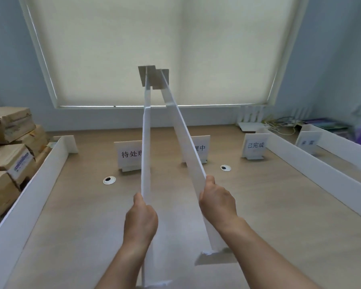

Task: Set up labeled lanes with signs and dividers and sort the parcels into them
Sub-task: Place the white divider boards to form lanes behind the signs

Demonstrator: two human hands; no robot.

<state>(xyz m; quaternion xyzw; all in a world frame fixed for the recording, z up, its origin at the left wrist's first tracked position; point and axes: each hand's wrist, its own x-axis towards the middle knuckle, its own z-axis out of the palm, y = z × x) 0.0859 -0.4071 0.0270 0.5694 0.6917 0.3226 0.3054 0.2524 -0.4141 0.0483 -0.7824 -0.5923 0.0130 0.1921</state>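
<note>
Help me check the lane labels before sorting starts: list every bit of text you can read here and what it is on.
"待处理": leftmost sign, last character partly hidden by the left divider.
"理中": second sign, its start hidden by the right divider.
"已完成": third sign.
Fourth sign: two characters, too blurred to read.
Label on a cardboard parcel: too small to read.

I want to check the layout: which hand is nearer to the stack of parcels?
Left. The left hand grips a divider nearer the parcels at the table's left edge; the right hand is further right, gripping the other divider.
</note>
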